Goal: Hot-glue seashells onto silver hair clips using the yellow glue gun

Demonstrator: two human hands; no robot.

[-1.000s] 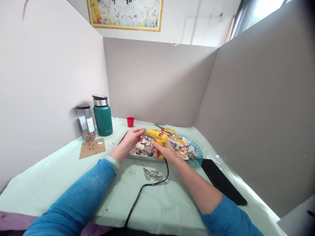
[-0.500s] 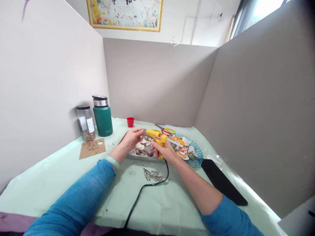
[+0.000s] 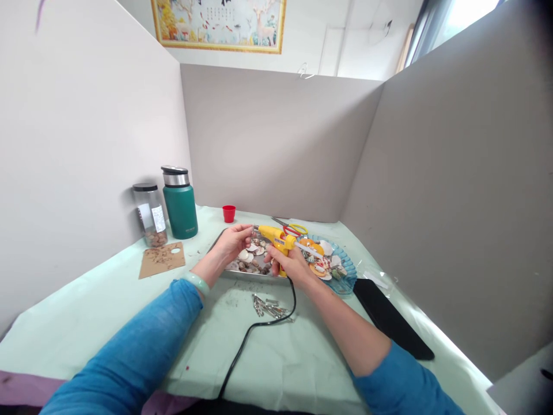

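In my right hand (image 3: 288, 262) is a yellow hot glue gun (image 3: 276, 237), gripped by its handle, with a clear glue stick (image 3: 307, 249) out of its back end. Its nozzle points left, close to the fingertips of my left hand (image 3: 235, 242). Those fingers are pinched together on something too small to make out. Both hands are above a metal tray (image 3: 248, 276) of small seashells (image 3: 247, 256). From the gun's handle a black cord (image 3: 253, 327) runs down toward me. Several small metal clips (image 3: 270, 307) lie in a pile before the tray.
Right of the tray stands a blue plate (image 3: 348, 271) of larger shells, beside a black flat object (image 3: 393, 320). Scissors (image 3: 296, 229) and a red cup (image 3: 228, 214) are behind. A green bottle (image 3: 180, 210), a jar (image 3: 150, 213) and brown cardboard (image 3: 162, 261) stand left. Grey panels (image 3: 276, 138) enclose the table.
The glue gun's nozzle has shifted very slightly away from my left fingertips. Both hands otherwise keep nearly the same place and grip.
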